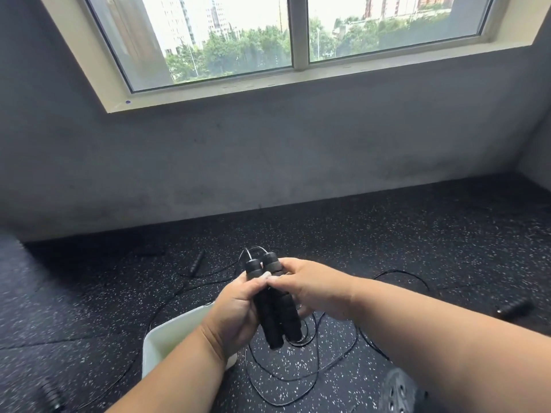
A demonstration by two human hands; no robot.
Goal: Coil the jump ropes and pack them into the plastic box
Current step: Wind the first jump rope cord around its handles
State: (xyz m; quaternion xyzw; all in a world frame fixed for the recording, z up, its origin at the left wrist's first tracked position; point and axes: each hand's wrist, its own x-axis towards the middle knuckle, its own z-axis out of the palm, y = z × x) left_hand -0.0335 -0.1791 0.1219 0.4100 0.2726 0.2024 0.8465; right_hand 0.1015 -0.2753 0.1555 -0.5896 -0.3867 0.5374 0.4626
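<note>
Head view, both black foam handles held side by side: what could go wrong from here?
1. The thin black cord of the held black foam handles trails in loose overlapping loops on the speckled rubber floor; coiling may snag or knot it.
2. Other cords and a loose black handle lie nearby and could get dragged in.
3. The left hand and forearm cover part of the white plastic box, so the coil could miss or tip it.

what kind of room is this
Probably a gym or workout room: black speckled rubber floor, jump ropes strewn across it with spare handles lying about, and a bare grey wall under a window overlooking city trees.
</note>
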